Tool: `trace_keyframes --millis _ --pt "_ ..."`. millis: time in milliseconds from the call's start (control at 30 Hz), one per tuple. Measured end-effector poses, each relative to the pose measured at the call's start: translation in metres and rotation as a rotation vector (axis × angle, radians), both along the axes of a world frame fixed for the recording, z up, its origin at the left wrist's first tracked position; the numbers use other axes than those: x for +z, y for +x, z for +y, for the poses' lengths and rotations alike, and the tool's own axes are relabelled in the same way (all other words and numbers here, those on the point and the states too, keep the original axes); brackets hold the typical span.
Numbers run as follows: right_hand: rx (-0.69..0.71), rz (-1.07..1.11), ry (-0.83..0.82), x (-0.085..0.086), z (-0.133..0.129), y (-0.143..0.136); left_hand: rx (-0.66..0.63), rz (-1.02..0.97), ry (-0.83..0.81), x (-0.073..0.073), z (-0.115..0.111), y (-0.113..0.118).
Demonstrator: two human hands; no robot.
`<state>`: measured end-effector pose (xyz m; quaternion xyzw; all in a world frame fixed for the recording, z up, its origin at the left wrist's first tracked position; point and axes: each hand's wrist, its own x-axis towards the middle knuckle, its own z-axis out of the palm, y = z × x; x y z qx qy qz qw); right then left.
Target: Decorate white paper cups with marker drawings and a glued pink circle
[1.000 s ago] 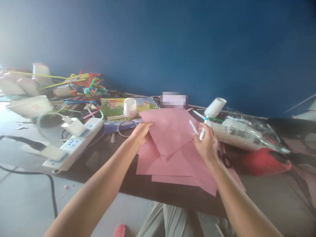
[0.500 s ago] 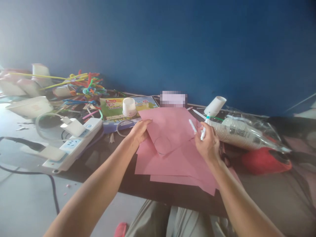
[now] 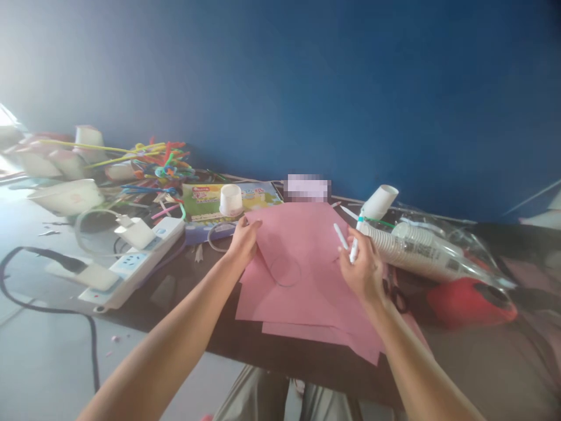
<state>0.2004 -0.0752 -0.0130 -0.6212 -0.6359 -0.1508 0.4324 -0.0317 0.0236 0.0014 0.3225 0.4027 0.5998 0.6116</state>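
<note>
A pink paper sheet with a thin circle drawn near its lower left lies over more pink sheets on the dark table. My left hand pinches the sheet's left edge between thumb and fingers. On the right, my right hand is closed round a white marker, whose teal end points up. A white cap-like piece also sticks out at these fingers, beside the sheet's right edge.
Left are a power strip with plugs, pipe cleaners and a paper cup on a colourful packet. Right are stacked cups, a tilted cup, scissors and a red object.
The view has shifted slightly upward. The sheet in my left hand now lies flatter, its lower corner closer to the sheets below. My right hand still has the marker.
</note>
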Motion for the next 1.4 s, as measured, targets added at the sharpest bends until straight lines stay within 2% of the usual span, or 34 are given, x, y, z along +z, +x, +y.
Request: trace_keyframes --millis 100,200,333,433,533,667,733,833,967,1067,1200,1300,1400 --pt "0.143 -0.008 0.011 0.001 0.0 -0.003 -0.019 -0.009 0.055 0.0 -0.001 0.0" --pt "0.227 0.026 -0.033 0.001 -0.002 -0.006 -0.067 -0.051 0.132 0.007 -0.004 0.001" --pt "0.348 0.022 -0.162 -0.002 -0.005 -0.015 -0.283 -0.175 0.135 0.017 -0.012 -0.001" --pt "0.437 0.012 -0.269 -0.003 -0.006 -0.021 -0.436 -0.193 0.01 0.018 -0.021 -0.001" --pt "0.431 0.024 -0.33 -0.003 -0.005 -0.022 -0.53 -0.066 -0.09 0.015 -0.028 0.003" --pt "0.372 -0.005 -0.266 -0.006 0.0 -0.017 -0.591 0.082 -0.084 0.01 -0.028 0.005" --pt "0.311 -0.014 -0.193 -0.009 0.004 -0.014 -0.52 0.172 -0.069 0.008 -0.023 0.003" --pt "0.177 -0.024 -0.111 -0.013 0.009 -0.007 -0.307 0.41 0.065 0.008 -0.015 -0.001" --pt "0.041 -0.009 -0.113 -0.014 0.01 0.002 -0.104 0.65 0.338 0.016 -0.013 -0.005" --pt "-0.013 0.002 -0.14 -0.016 0.01 0.006 0.034 0.751 0.425 0.021 -0.015 -0.005" --pt "-0.091 -0.037 -0.195 -0.018 0.008 0.005 0.156 0.645 0.494 0.023 -0.016 -0.005" --pt "-0.159 -0.088 -0.244 -0.018 0.006 0.002 0.116 0.413 0.473 0.025 -0.016 -0.004" --pt "-0.216 -0.131 -0.294 -0.016 0.005 0.0 0.073 0.187 0.348 0.027 -0.015 -0.004"
